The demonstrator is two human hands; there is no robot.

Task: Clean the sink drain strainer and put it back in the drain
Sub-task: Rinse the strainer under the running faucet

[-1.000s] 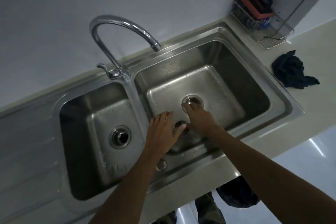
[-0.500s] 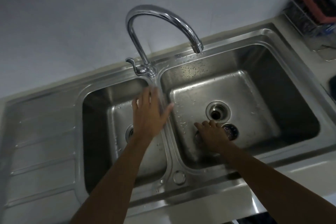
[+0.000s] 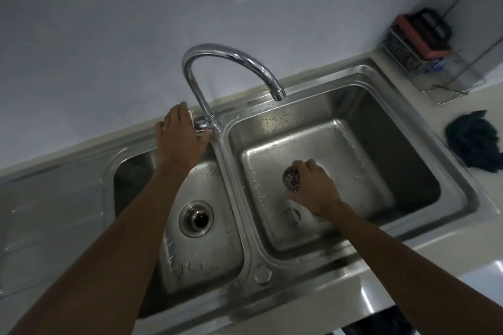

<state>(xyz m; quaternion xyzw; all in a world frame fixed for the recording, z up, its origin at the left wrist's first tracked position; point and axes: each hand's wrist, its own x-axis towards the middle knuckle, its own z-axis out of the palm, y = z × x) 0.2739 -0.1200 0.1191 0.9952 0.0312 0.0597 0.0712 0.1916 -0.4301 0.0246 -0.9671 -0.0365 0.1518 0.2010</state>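
Our left hand (image 3: pixel 181 139) is at the far rim of the sink (image 3: pixel 234 198), laid over the tap handle (image 3: pixel 201 127) with the fingers bent down around it, so that most of the handle is covered. The tap (image 3: pixel 231 61) rises just right of that hand and arches to the right, its mouth hanging over the far edge of the right basin (image 3: pixel 367 171).

Our right hand (image 3: pixel 317 189) is down in the right basin, near its middle. Its fingers are curled round the strainer (image 3: pixel 292 179), pinching it by the rim on its right side. The strainer is tilted, its dotted round face turned up and to the left. We cannot tell whether it touches the basin floor. Drops of water speckle the floor and far wall of this basin.

In the left basin (image 3: pixel 190 266) the drain (image 3: pixel 196 219) lies open to view between our two forearms. On the counter (image 3: pixel 490 106) at the far right stands a wire rack (image 3: pixel 449 84) holding a sponge (image 3: pixel 416 35), and nearer to us, just right of the sink, lies a crumpled dark cloth (image 3: pixel 473 141).
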